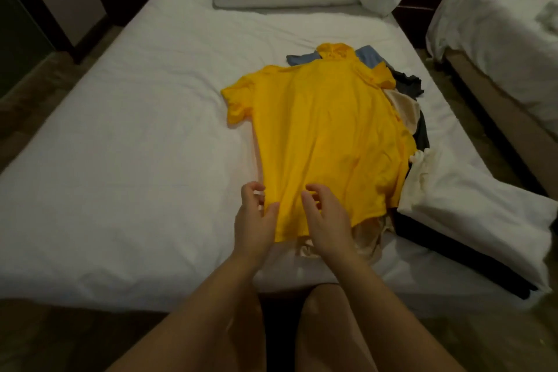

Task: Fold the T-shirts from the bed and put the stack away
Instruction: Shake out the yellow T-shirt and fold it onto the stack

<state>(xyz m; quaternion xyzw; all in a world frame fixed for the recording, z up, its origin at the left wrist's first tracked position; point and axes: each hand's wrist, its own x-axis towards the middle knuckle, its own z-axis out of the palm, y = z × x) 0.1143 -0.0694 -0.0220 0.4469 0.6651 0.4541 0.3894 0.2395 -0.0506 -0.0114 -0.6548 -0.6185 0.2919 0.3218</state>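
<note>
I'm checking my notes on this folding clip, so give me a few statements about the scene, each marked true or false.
1. The yellow shirt lies spread out, not yet folded. True.
2. The left hand is clear of the shirt. False: it pinches the shirt's near hem.
3. Other clothes lie under the shirt. True.
4. The shirt lies on the floor. False: it is on the bed.

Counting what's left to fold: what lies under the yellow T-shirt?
Under the yellow T-shirt, blue cloth, dark grey cloth and cream cloth peek out; the rest is covered.
</note>
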